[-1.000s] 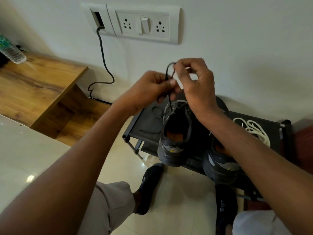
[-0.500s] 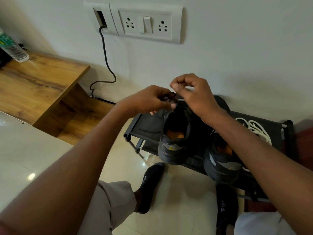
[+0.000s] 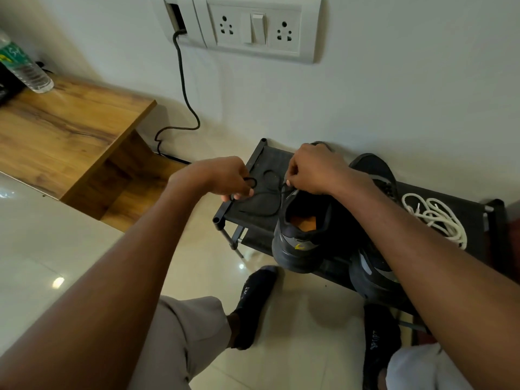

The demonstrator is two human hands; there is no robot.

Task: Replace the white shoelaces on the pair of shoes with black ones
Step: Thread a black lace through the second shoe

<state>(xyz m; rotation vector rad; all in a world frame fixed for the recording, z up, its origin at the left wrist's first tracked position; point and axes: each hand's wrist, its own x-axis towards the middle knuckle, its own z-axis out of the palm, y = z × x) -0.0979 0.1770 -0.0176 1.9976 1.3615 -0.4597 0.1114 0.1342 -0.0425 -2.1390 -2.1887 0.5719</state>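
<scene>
Left hand pinches black lace out left of shoe; right hand pinches lace at shoe's far eyelets. Lace runs left-right between grips; right hand nearer shoe.

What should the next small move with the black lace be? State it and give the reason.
Probably pull the slack through with the left hand. It grips a loop of the black lace, which lies loose across the rack, while the right hand pinches the lace at the top of the near shoe. The white laces already lie aside.
</scene>
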